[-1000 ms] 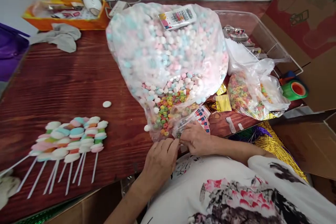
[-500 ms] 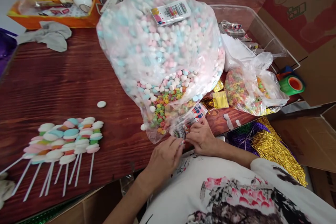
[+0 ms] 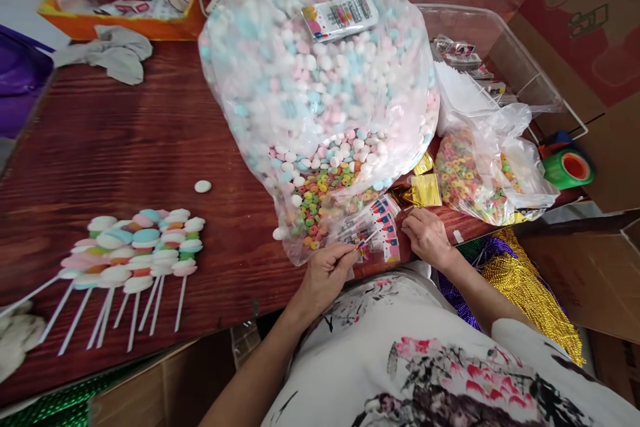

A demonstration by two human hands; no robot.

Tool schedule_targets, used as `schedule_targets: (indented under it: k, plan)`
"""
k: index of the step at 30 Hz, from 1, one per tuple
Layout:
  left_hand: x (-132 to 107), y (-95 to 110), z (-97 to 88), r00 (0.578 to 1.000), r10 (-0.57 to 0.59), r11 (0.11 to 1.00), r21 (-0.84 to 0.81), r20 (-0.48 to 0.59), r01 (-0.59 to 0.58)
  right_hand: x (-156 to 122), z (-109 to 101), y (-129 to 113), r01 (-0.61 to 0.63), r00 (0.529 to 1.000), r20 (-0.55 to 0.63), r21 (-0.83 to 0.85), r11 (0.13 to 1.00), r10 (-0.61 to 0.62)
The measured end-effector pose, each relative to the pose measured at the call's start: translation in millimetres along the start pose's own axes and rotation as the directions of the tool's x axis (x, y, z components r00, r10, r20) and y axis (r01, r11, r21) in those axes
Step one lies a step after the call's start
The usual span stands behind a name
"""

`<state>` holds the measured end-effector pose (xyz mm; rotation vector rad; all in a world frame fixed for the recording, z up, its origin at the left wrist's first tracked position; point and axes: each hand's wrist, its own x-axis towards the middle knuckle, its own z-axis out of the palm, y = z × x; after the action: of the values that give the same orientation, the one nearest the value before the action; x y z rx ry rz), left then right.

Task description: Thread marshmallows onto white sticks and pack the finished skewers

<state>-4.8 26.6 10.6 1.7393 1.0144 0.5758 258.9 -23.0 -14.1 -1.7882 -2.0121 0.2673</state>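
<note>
Left hand (image 3: 327, 273) — fingers pinched narrow on a small thin piece (image 3: 369, 239), over printed packets (image 3: 390, 235) | right hand (image 3: 427, 237) — fingers curled near the gold bundle (image 3: 426, 190), grip can't be told | packets fanned on bench (image 3: 100, 140), against candy bag (image 3: 320, 93)

White top (image 3: 360, 347) with inked blossoms

The person wears a loose white top, its print (image 3: 493, 387) showing pink-red petals among black and grey brush-like strokes. Fainter grey sprigs lie by the surface's (image 3: 165, 140) near edge. The right sleeve (image 3: 520, 330) is white with dark marks; the 2 forearms (image 3: 265, 360) are bare.
</note>
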Motion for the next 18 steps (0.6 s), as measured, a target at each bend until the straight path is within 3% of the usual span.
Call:
schedule_targets:
  k: [2, 4, 6, 8, 10, 11, 13, 15, 18]
  plan:
    - [-0.3, -2.6, -2.7, 0.999, -0.036, 0.999, -0.04, -0.039, 0.034, 4.7, -8.8, 2.9, -0.007, 0.998, 0.061, 0.094, 0.996, 0.001]
    - [-1.9, -4.5, -7.3, 0.995, -0.076, 0.995, -0.07, -0.064, 0.072, 8.0, -22.4, 10.3, -0.078, 0.994, 0.097, 0.294, 0.953, 0.052]
    - [-3.0, -4.3, -10.1, 0.991, -0.115, 0.989, -0.098, -0.061, 0.109, 11.5, -36.0, 16.5, -0.177, 0.984, 0.123, 0.532, 0.828, 0.131]
    - [-2.0, -1.2, -8.7, 0.988, -0.154, 0.98, -0.134, -0.03, 0.149, 16.8, -44.5, 14.7, -0.235, 0.971, 0.152, 0.722, 0.651, 0.182]
    - [1.5, 4.9, -3.0, 0.981, -0.194, 0.966, -0.172, 0.018, 0.194, 24.3, -44.8, 0.8, -0.228, 0.97, 0.148, 0.827, 0.513, 0.193]
    - [4.1, 8.5, 0.6, 0.977, -0.211, 0.957, -0.193, 0.04, 0.215, 28.3, -42.0, -10.4, -0.199, 0.976, 0.124, 0.85, 0.488, 0.181]
    - [9.7, 15.2, 7.0, 0.973, -0.225, 0.938, -0.259, 0.057, 0.232, 34.8, -32.1, -37.3, -0.089, 0.994, 0.038, 0.837, 0.539, 0.105]
    - [14.2, 19.3, 10.0, 0.975, -0.216, 0.908, -0.357, 0.046, 0.218, 37.7, -19.1, -63.1, 0.104, 0.994, -0.095, 0.732, 0.674, -0.05]
    - [14.3, 19.6, 6.8, 0.964, -0.266, 0.833, -0.5, 0.01, 0.236, 36.6, 1.1, -84.7, 0.438, 0.894, -0.304, 0.446, 0.781, -0.328]
